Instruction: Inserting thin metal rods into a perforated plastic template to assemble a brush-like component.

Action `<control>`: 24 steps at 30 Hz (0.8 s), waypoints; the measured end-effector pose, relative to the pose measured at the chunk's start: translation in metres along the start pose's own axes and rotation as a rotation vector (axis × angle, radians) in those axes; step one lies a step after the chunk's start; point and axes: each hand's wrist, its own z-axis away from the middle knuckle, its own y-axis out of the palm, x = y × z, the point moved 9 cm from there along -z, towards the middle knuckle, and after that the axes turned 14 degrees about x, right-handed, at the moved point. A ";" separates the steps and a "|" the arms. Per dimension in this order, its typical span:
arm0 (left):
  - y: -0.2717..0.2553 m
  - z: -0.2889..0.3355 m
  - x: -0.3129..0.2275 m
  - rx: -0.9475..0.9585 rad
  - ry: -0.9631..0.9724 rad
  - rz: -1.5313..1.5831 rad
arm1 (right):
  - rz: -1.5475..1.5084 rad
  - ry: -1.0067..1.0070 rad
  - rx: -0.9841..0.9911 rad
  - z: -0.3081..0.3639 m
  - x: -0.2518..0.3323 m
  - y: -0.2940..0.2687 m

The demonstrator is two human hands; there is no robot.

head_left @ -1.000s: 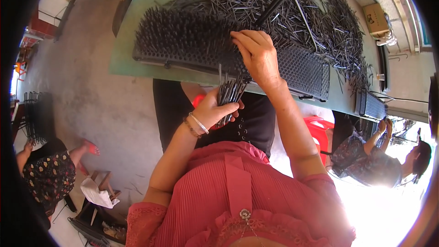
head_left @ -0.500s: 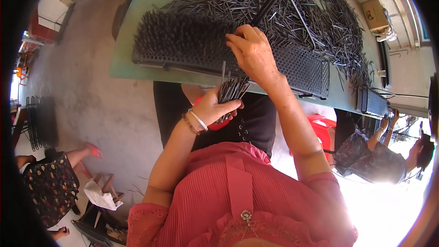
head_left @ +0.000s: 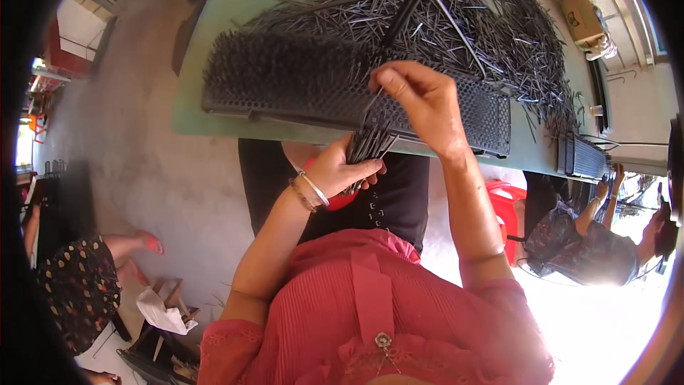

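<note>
"At the near edge of the green table, what lies before the person?"

"It is a long black tray, full of small holes. Its left part carries many upright dark pins, while its right part shows bare holes."

"And where is the left hand?"

"Just on the near side of the tray. Its fingers are wrapped around a bundle of thin sticks, and the thumb presses across them."

"How are the fingers of the right hand?"

"This hand is above the tray, to the right of the bundle. Thumb and forefinger are brought close together near one thin stick; whether they pinch it, I cannot tell."

"What is farther away?"

"On the far side of the tray spreads a wide heap of loose sticks, with a black rod across it. Far to the right, another person is beside the table."
</note>
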 end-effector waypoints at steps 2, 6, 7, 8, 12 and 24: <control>0.001 -0.002 0.002 -0.005 -0.008 0.002 | -0.025 -0.048 -0.144 -0.003 0.006 -0.016; -0.010 -0.005 0.022 -0.082 0.060 0.327 | 0.341 -0.190 -0.237 -0.015 0.008 -0.019; -0.013 -0.004 0.026 -0.128 0.062 0.328 | 0.387 -0.232 -0.249 -0.018 0.006 -0.018; -0.016 -0.003 0.028 -0.173 0.065 0.329 | 0.433 -0.275 -0.259 -0.021 0.005 -0.015; -0.015 0.001 0.028 -0.159 0.058 0.349 | 0.543 -0.252 -0.266 -0.023 0.005 -0.008; -0.013 0.006 0.027 -0.192 0.108 0.447 | 0.567 -0.258 -0.269 -0.023 0.003 -0.004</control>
